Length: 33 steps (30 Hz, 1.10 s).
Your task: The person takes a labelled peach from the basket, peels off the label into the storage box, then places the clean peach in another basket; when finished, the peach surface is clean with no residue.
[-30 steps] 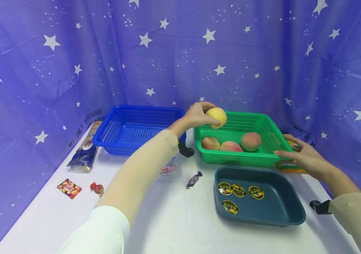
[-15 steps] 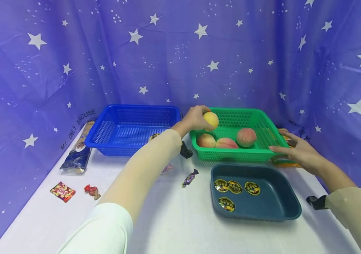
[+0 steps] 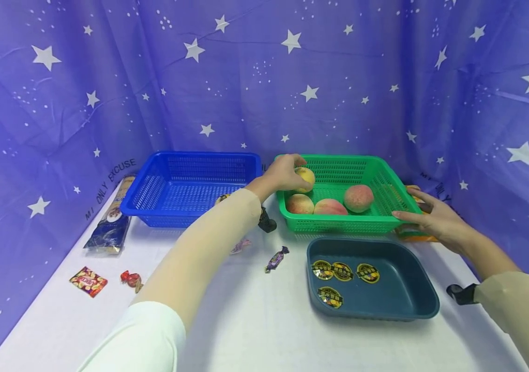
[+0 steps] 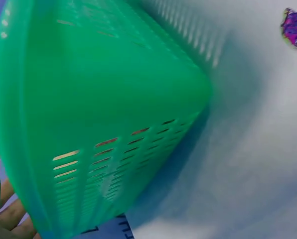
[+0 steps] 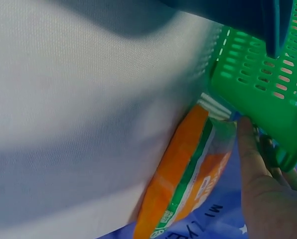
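Observation:
In the head view my left hand (image 3: 285, 173) holds a yellow peach (image 3: 306, 178) inside the left end of the green basket (image 3: 348, 225). Its fingers curl over the far side of the fruit. Three reddish peaches lie in the basket, the nearest to the hand being a blushed peach (image 3: 300, 204). My right hand (image 3: 438, 219) grips the basket's right rim, thumb toward the front corner. The left wrist view shows mostly the basket's outer wall (image 4: 103, 89), with a few fingers (image 4: 11, 216) at the lower left edge; the held peach is hidden there.
A dark blue-grey tray (image 3: 413, 289) with several round stickers stands in front. A blue basket (image 3: 190, 219) is at the left. Candies lie about, including a purple candy (image 3: 275, 260) and a red packet (image 3: 88, 281). An orange bag (image 5: 181, 174) sits beside the green basket.
My left hand has lowered the yellow peach into the green basket's left end. My right hand keeps its place on the rim. The whole head view has shifted slightly.

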Each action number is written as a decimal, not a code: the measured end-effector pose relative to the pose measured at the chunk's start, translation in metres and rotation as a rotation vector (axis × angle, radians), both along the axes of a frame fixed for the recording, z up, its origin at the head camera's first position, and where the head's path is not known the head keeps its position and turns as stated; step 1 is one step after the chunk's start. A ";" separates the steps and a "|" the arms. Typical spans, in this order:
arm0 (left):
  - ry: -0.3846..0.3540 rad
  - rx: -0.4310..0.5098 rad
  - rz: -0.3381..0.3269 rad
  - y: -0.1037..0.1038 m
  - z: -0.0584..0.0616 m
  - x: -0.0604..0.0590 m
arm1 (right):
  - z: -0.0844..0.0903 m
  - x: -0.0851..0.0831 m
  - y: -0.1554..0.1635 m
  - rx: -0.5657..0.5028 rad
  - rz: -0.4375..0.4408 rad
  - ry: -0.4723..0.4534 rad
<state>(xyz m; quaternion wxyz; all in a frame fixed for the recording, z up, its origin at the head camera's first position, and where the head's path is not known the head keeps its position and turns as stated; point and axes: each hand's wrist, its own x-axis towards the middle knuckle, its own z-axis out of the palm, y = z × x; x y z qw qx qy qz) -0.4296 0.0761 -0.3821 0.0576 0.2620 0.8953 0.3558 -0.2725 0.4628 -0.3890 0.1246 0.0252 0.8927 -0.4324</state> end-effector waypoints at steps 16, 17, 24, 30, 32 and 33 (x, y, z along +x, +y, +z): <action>0.069 0.047 0.003 -0.045 0.012 0.030 | 0.019 0.019 -0.040 0.388 0.122 0.289; 0.066 0.063 0.000 -0.049 0.013 0.032 | 0.022 0.021 -0.046 0.392 0.133 0.305; 0.065 0.088 0.000 -0.079 0.020 0.047 | 0.038 0.035 -0.093 0.374 0.174 0.430; 0.046 0.045 0.047 -0.107 0.021 0.057 | 0.043 0.045 -0.130 0.314 0.198 0.464; 0.038 0.031 0.060 -0.116 0.020 0.059 | 0.043 0.048 -0.142 0.302 0.201 0.466; 0.035 0.023 0.065 -0.121 0.019 0.059 | 0.043 0.049 -0.148 0.298 0.199 0.462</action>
